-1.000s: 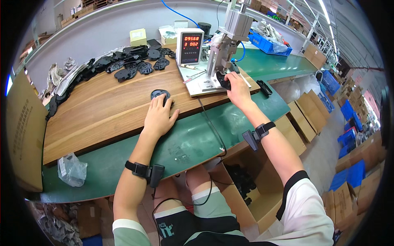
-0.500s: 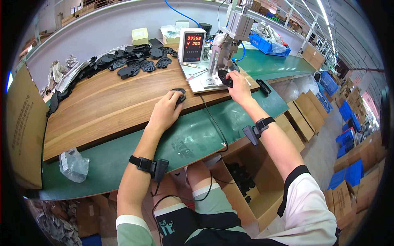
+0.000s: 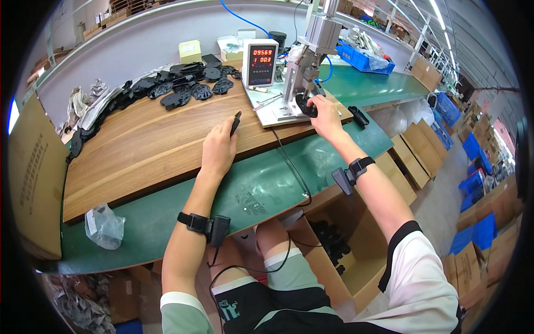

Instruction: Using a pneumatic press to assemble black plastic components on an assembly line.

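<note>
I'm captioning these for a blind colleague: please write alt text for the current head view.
A person's right hand holds a black part at a metal press, while the left hand grips a second black part over a wooden board. More black parts lie clustered along the board's far side, left of a red-digit display.

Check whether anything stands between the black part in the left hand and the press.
Yes, at the press itself: the right hand holds a second black part at its foot. Before that, nothing visible blocks the path over the wooden board and metal base plate.
</note>
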{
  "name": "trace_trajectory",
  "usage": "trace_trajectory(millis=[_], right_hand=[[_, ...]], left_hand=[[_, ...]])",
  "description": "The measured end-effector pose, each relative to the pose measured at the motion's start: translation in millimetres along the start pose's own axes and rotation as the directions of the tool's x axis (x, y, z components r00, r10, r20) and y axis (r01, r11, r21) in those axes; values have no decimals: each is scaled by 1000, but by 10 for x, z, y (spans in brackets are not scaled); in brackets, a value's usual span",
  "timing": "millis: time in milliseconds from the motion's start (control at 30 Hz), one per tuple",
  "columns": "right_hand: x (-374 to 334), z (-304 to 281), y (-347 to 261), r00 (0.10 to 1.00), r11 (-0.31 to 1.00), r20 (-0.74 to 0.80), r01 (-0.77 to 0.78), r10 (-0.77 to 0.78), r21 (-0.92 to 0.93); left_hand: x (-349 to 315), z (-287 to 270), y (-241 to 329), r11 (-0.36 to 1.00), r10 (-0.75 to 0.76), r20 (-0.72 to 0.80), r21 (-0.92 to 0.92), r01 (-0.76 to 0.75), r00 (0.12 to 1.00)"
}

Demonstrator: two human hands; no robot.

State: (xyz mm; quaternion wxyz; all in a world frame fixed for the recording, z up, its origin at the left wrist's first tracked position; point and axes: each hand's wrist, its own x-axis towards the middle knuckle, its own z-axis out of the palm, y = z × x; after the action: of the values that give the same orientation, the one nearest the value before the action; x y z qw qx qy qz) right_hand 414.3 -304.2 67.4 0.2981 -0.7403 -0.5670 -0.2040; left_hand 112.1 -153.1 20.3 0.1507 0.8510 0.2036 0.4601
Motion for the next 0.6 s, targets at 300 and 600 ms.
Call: trace_trajectory(millis=[300, 600], right_hand=[[-135, -467, -324, 974, 985, -214, -31, 69, 173], [-3822, -1057, -561, 653, 754, -388, -614, 651, 231]], left_hand=[[24, -81, 60, 1000, -6, 14, -7, 6, 1000], [235, 260, 769, 893, 448, 66, 19, -450, 892]])
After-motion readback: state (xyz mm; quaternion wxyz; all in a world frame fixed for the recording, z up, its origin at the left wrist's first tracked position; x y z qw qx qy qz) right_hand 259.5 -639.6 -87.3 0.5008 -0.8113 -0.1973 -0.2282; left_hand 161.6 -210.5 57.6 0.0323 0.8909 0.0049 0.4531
